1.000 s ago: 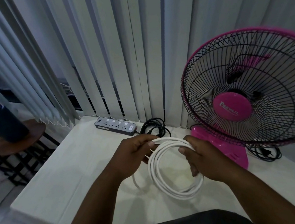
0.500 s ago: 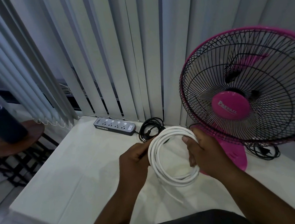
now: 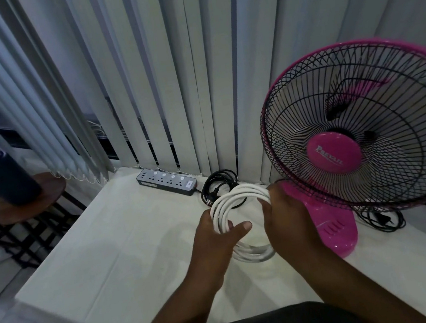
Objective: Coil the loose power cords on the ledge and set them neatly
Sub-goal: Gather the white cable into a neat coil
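- Fingers (image 3: 239, 227) of the left hand (image 3: 214, 240) curl round the left side of the white cord (image 3: 238, 196), thumb laid across the inside of the loop, strands pinched.
- Right hand (image 3: 285, 217) grips the right side of the same coil, fingers wrapped over the strands near the top right; fingertips mostly hidden behind the hand.
- White cord is wound in a round coil of several loops, held between both hands just above the ledge (image 3: 114, 243); lower part of the coil hangs close to the ledge, contact cannot be told.
- Black cord (image 3: 219, 182) lies coiled on the ledge just behind the white coil, against the blinds (image 3: 166, 72); its plug sits at the coil's left edge.
- Power strip (image 3: 166, 181) lies flat at the back of the ledge, left of the black cord, with a lead running from its right end to that coil.
- Pink fan (image 3: 360, 129) stands upright on the right of the ledge; its base (image 3: 333, 229) is just beside the right hand.
- Second black cord (image 3: 381, 219), with plug, lies loosely bundled on the ledge behind the fan base, to its right.
- Dark bottle (image 3: 3, 174) stands on a small round wooden table (image 3: 46, 193) at far left, well apart from the ledge.
- Dark clothing at bottom edge; both forearms reach in from below.
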`<state>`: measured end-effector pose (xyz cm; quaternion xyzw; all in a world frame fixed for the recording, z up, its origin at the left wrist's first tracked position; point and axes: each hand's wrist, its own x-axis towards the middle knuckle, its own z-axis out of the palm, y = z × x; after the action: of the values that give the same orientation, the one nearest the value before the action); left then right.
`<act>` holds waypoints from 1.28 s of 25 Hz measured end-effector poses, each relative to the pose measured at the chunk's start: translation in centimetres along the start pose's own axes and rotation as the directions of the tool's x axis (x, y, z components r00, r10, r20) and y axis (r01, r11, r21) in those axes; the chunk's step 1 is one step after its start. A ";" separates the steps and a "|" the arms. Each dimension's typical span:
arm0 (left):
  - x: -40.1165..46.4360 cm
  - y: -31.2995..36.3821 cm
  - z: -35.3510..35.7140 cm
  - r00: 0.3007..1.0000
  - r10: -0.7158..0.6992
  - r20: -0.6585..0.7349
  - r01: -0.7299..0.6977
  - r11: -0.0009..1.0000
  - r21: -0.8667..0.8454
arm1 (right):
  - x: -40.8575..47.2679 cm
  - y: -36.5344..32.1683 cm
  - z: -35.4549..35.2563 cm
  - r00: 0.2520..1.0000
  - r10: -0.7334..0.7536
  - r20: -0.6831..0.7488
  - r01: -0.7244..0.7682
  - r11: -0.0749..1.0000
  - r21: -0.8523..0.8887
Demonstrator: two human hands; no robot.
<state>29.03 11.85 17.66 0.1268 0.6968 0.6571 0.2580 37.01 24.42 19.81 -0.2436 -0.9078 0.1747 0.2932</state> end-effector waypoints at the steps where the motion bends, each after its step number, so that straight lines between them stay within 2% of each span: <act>1: 0.2 -0.1 0.1 0.999 -0.019 -0.049 0.021 0.999 0.045 | -0.1 0.0 0.2 1.000 0.010 0.030 -0.010 1.000 -0.020; 4: 0.5 -0.2 0.3 0.996 -0.014 -0.092 0.027 0.990 0.138 | 0.0 0.0 0.6 0.998 0.025 0.065 -0.022 0.999 -0.046; 10: 0.6 -0.8 0.7 0.970 0.232 -0.069 -0.187 0.899 0.395 | 0.7 0.5 0.2 0.998 0.037 0.051 -0.033 0.995 -0.091; 17: 1.1 -1.3 0.7 0.962 0.263 -0.071 -0.191 0.837 0.512 | 0.5 0.2 0.2 1.000 -0.017 0.004 0.018 0.986 -0.169; 20: 1.5 -1.5 0.3 0.981 0.192 -0.032 -0.137 0.801 0.583 | 0.5 0.1 -0.1 0.990 -0.118 -0.079 0.098 0.970 -0.222; 23: 1.8 -1.1 -0.3 0.998 -0.031 0.062 -0.016 0.766 0.643 | 0.3 0.0 -0.2 0.976 -0.205 -0.075 0.175 0.940 -0.293; 25: 2.1 -0.8 -0.7 0.980 -0.171 0.101 0.083 0.813 0.577 | 0.0 0.1 -0.2 0.971 -0.232 -0.063 0.203 0.931 -0.304; 28: 2.2 -0.4 -0.8 0.934 -0.343 0.104 0.309 0.917 0.253 | -0.5 0.1 -0.1 0.964 -0.260 -0.063 0.232 0.930 -0.285; 32: 1.9 -0.4 -0.7 0.922 -0.377 0.086 0.380 0.925 -0.026 | -0.5 0.1 0.0 0.958 -0.278 -0.064 0.254 0.933 -0.255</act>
<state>27.18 12.21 16.87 0.0104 0.6835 0.6040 0.4098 37.40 24.25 19.48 -0.1609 -0.9313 0.0082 0.3267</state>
